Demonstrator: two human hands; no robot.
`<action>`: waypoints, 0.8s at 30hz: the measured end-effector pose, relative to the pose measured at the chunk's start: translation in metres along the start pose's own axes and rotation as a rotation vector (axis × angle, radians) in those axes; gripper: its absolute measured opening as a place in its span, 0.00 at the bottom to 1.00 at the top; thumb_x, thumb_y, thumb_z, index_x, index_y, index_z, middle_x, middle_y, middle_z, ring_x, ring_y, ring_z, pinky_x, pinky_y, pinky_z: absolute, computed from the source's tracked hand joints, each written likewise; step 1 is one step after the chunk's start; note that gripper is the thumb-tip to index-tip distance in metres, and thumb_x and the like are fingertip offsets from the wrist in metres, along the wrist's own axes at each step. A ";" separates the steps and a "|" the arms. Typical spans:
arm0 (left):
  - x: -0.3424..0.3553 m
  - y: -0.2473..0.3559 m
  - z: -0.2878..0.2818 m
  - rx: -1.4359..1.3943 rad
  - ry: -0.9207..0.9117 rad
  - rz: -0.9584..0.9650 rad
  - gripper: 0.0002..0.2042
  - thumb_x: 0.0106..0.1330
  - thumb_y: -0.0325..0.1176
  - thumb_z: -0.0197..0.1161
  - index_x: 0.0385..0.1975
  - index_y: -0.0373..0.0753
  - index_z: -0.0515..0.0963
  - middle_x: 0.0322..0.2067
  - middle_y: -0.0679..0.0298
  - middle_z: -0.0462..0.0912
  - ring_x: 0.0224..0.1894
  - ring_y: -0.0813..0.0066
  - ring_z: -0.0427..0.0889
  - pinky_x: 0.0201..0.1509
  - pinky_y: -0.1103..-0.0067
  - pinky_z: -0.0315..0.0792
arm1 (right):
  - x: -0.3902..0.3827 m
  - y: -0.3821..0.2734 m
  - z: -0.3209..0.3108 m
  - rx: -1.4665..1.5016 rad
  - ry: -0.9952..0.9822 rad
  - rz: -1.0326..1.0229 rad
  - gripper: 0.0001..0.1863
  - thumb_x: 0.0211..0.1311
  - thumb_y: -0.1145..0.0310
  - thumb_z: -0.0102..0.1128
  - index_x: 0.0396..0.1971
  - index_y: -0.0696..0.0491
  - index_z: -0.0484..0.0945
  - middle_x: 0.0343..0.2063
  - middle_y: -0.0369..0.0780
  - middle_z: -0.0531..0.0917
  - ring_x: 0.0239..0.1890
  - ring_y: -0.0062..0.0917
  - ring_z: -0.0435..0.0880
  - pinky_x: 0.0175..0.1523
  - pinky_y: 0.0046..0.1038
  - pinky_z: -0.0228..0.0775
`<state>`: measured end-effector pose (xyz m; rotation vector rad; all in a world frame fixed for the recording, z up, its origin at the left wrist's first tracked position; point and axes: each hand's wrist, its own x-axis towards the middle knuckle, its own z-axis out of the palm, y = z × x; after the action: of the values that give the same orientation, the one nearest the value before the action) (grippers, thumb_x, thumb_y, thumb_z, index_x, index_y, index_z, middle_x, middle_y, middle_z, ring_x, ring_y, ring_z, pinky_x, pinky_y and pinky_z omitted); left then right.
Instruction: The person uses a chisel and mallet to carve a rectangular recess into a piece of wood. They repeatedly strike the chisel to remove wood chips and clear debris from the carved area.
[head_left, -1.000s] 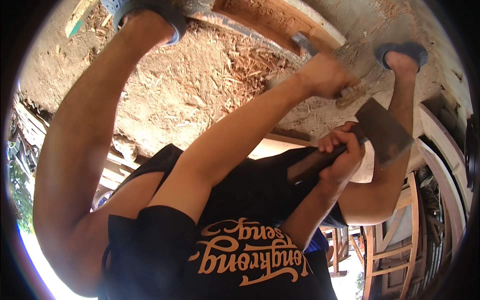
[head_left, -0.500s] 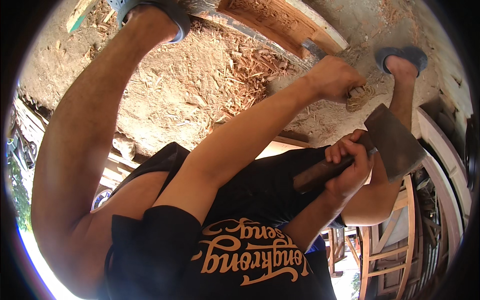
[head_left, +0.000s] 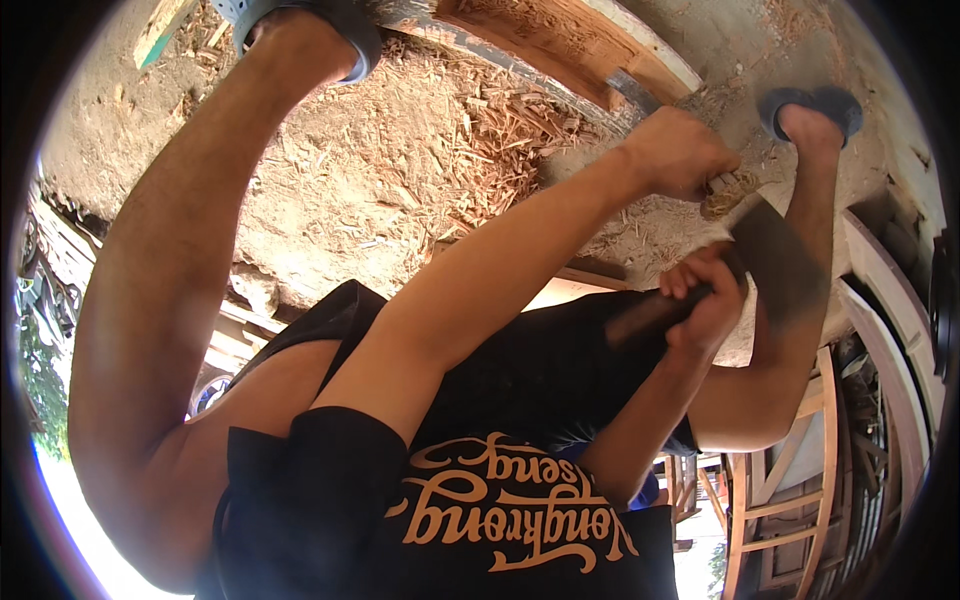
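Observation:
My left hand [head_left: 680,155] is closed around a chisel [head_left: 631,93]. Its flat metal blade points into a long wooden beam [head_left: 560,45] with a hollowed-out recess, and the blade's tip seems to rest in that recess. Out of the other side of my fist sticks the frayed, splintered end of its wooden handle. My right hand [head_left: 708,295] grips the short wooden handle of a hatchet [head_left: 785,250]. The hatchet's broad dark head is slightly blurred and lies right by the chisel's frayed end; whether they touch I cannot tell.
Wood chips [head_left: 515,130] are heaped on the dirt floor beside the beam. My two feet in clogs [head_left: 810,112] stand on either side. A painted wood scrap [head_left: 160,35] lies at the far left. Wooden frames [head_left: 780,505] and boards lean at the right.
The hatchet head has moved up and toward the chisel's handle end, with my right hand rising slightly. My left hand and the chisel have shifted only a little.

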<state>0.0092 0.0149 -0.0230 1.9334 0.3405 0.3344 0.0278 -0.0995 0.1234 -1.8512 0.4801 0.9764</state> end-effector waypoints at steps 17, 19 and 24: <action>-0.001 -0.002 0.001 -0.072 0.106 0.034 0.10 0.49 0.41 0.67 0.26 0.45 0.75 0.21 0.63 0.78 0.28 0.55 0.80 0.29 0.63 0.71 | -0.030 -0.028 -0.005 0.129 0.030 -0.104 0.09 0.44 0.80 0.51 0.30 0.58 0.69 0.16 0.40 0.67 0.14 0.24 0.64 0.23 0.27 0.62; -0.002 -0.003 0.001 -0.089 0.113 0.034 0.11 0.49 0.42 0.67 0.26 0.45 0.75 0.20 0.62 0.78 0.28 0.55 0.79 0.29 0.63 0.70 | -0.036 -0.030 -0.001 0.096 0.010 -0.116 0.09 0.44 0.79 0.51 0.30 0.59 0.69 0.16 0.40 0.67 0.14 0.24 0.65 0.23 0.28 0.62; -0.001 -0.002 -0.001 -0.097 0.088 0.048 0.12 0.49 0.43 0.68 0.25 0.45 0.74 0.20 0.62 0.77 0.27 0.54 0.79 0.27 0.62 0.69 | -0.048 -0.023 0.018 0.130 0.031 -0.313 0.08 0.48 0.79 0.51 0.31 0.57 0.68 0.17 0.37 0.66 0.15 0.22 0.65 0.24 0.27 0.62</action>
<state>0.0077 0.0163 -0.0244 1.8372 0.3305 0.4606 0.0075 -0.0770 0.1706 -1.7613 0.2545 0.6901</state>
